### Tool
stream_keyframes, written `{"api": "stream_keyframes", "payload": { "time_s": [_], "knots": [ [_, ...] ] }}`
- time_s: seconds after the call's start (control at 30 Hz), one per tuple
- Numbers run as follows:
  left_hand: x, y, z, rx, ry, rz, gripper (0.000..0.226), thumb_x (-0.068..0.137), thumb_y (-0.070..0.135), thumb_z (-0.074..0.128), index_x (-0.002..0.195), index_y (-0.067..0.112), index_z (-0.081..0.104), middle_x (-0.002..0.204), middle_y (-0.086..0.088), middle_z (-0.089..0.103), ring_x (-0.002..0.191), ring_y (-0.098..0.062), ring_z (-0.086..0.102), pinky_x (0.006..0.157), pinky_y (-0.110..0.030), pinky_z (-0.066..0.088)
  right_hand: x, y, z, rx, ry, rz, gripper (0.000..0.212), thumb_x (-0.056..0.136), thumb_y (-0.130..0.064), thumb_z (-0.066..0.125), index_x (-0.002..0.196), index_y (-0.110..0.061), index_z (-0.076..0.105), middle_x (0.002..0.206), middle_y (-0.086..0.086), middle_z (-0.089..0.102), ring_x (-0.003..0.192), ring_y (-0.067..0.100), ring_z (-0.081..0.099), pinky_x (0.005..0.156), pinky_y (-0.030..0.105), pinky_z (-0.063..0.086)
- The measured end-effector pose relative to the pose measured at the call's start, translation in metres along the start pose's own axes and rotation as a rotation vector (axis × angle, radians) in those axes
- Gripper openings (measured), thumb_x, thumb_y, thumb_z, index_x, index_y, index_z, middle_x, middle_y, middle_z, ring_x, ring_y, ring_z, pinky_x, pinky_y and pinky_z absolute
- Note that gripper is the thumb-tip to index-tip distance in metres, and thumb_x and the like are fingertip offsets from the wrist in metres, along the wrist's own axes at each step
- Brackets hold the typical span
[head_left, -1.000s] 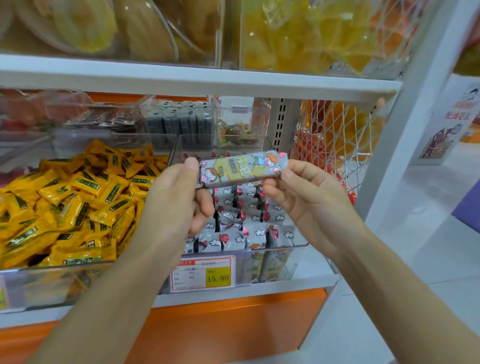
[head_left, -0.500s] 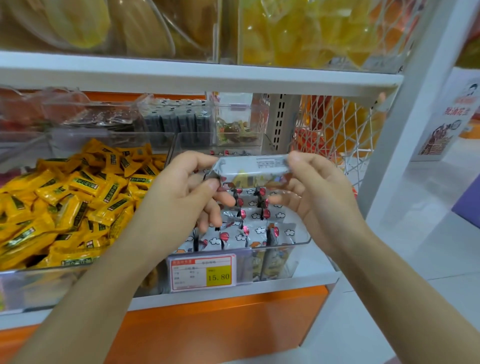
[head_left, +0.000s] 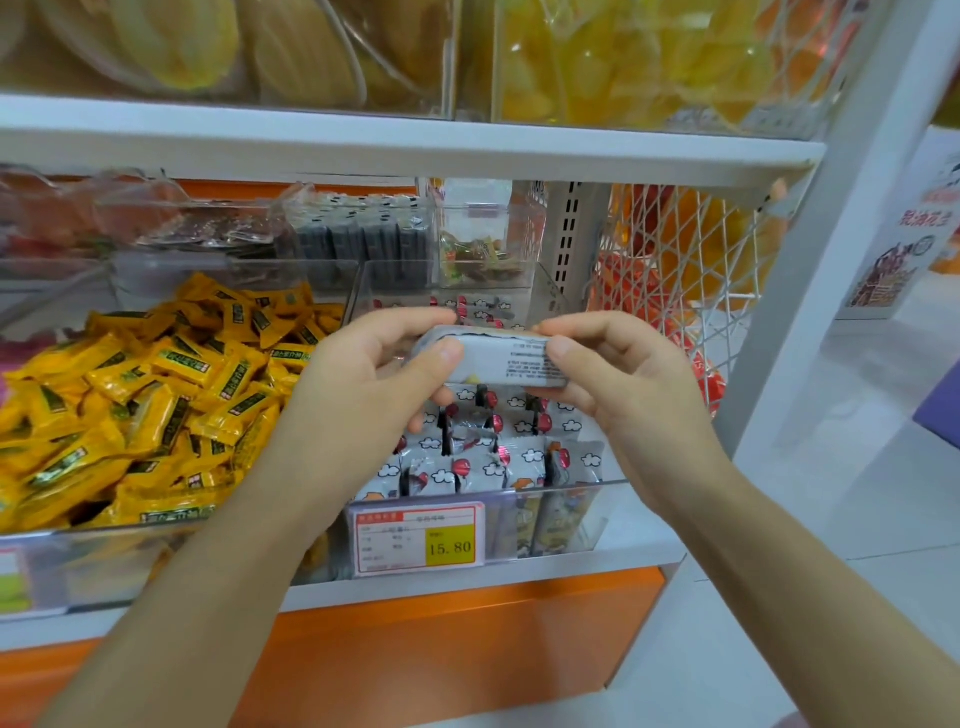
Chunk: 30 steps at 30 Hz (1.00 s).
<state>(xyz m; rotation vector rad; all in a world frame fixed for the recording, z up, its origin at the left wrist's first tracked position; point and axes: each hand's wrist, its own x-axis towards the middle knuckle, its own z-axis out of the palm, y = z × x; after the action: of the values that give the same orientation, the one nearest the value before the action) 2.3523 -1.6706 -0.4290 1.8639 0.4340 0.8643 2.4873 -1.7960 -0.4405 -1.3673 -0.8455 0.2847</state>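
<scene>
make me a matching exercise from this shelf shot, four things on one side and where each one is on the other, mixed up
Things:
1. snack pack
2. yellow packets
3. price tag
4. white net

Places:
A. fixed to the front of the clear bin
B. heaped in the bin on the left
C. pinched between the left hand and the right hand
D. hanging at the right end of the shelf

Pairs: 1-C, 2-B, 3-A, 4-D
</scene>
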Motion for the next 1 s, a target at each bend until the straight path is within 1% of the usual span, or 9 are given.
{"api": "stream_keyframes", "payload": {
  "time_s": [0.1,0.23,0.4,0.53,0.63,0.67,0.73,0.9,1.0],
  "knots": [
    [-0.001,0.004,0.001,0.012,-0.041,0.029,0.024,0.087,0.016,0.059,0.105,0.032,0.060,0.085,0.007,0.065,0.057,0.004,0.059,0.047,-0.010,0.043,-0.001,-0.002,0.001,-0.012,0.055,0.001,0.006,0.079,-0.021,0.065,0.075,-0.023,0.070,0.086,0.004,0.071,0.090,0.027,0.066,0.082,0.052,0.055],
    [-0.003,0.005,0.004,0.085,-0.063,0.057,0.019,0.084,0.019,0.062,0.096,0.034,0.060,0.088,0.011,0.066,0.063,0.000,0.064,0.047,-0.008,0.043,-0.002,-0.002,0.002,-0.101,0.139,-0.026,0.020,0.083,-0.021,0.066,0.063,-0.022,0.064,0.071,0.000,0.065,0.076,0.020,0.063,0.078,0.048,0.056],
    [-0.004,-0.001,0.006,0.168,-0.016,0.018,0.006,0.078,0.037,0.057,0.080,0.032,0.056,0.081,0.006,0.065,0.066,-0.012,0.064,0.053,-0.029,0.050,-0.007,-0.004,0.011,-0.227,0.180,-0.157,0.016,0.083,-0.018,0.066,0.067,-0.019,0.064,0.065,-0.006,0.061,0.063,0.003,0.054,0.062,0.017,0.046],
    [-0.003,-0.001,0.004,0.168,0.042,0.012,0.019,0.081,0.037,0.055,0.070,0.021,0.056,0.063,-0.003,0.059,0.048,-0.015,0.059,0.043,-0.021,0.047,-0.011,-0.007,0.014,-0.279,0.146,-0.216,0.012,0.083,-0.017,0.065,0.072,-0.021,0.066,0.073,-0.010,0.063,0.069,0.000,0.056,0.064,0.012,0.043],
    [0.000,0.001,-0.001,0.181,0.034,-0.005,0.025,0.086,0.034,0.057,0.071,0.014,0.059,0.054,0.008,0.059,0.045,-0.006,0.061,0.051,-0.030,0.057,-0.011,-0.008,0.013,-0.271,0.127,-0.222,0.011,0.084,-0.016,0.065,0.074,-0.020,0.067,0.073,-0.012,0.063,0.070,-0.001,0.056,0.065,0.011,0.043],
    [0.001,0.001,-0.003,0.178,0.025,0.002,0.025,0.086,0.033,0.058,0.071,0.014,0.061,0.056,0.010,0.061,0.047,-0.004,0.061,0.051,-0.026,0.056,-0.011,-0.008,0.013,-0.262,0.126,-0.218,0.011,0.084,-0.015,0.065,0.075,-0.020,0.068,0.073,-0.011,0.064,0.070,0.000,0.056,0.065,0.011,0.043],
    [0.001,0.002,-0.006,0.197,0.005,0.030,0.023,0.085,0.035,0.057,0.070,0.018,0.064,0.062,0.012,0.066,0.053,-0.001,0.062,0.049,-0.013,0.049,-0.010,-0.008,0.012,-0.241,0.126,-0.201,0.011,0.084,-0.016,0.065,0.074,-0.020,0.068,0.074,-0.008,0.065,0.070,0.001,0.057,0.064,0.011,0.045],
    [0.000,0.003,-0.004,0.088,-0.022,-0.009,0.017,0.089,0.022,0.055,0.077,0.015,0.065,0.067,0.006,0.070,0.060,-0.003,0.066,0.045,-0.010,0.046,-0.007,-0.006,0.012,-0.199,0.145,-0.108,0.014,0.084,-0.021,0.065,0.070,-0.018,0.067,0.073,0.002,0.066,0.071,0.018,0.061,0.067,0.029,0.052],
    [-0.002,0.001,-0.001,0.193,-0.059,0.094,0.017,0.087,0.038,0.049,0.092,0.030,0.063,0.083,0.016,0.064,0.078,0.009,0.059,0.058,-0.007,0.046,-0.005,-0.002,0.010,-0.214,0.180,-0.072,0.020,0.085,-0.022,0.065,0.067,-0.011,0.065,0.071,0.007,0.065,0.070,0.020,0.061,0.072,0.042,0.055]
  ]
}}
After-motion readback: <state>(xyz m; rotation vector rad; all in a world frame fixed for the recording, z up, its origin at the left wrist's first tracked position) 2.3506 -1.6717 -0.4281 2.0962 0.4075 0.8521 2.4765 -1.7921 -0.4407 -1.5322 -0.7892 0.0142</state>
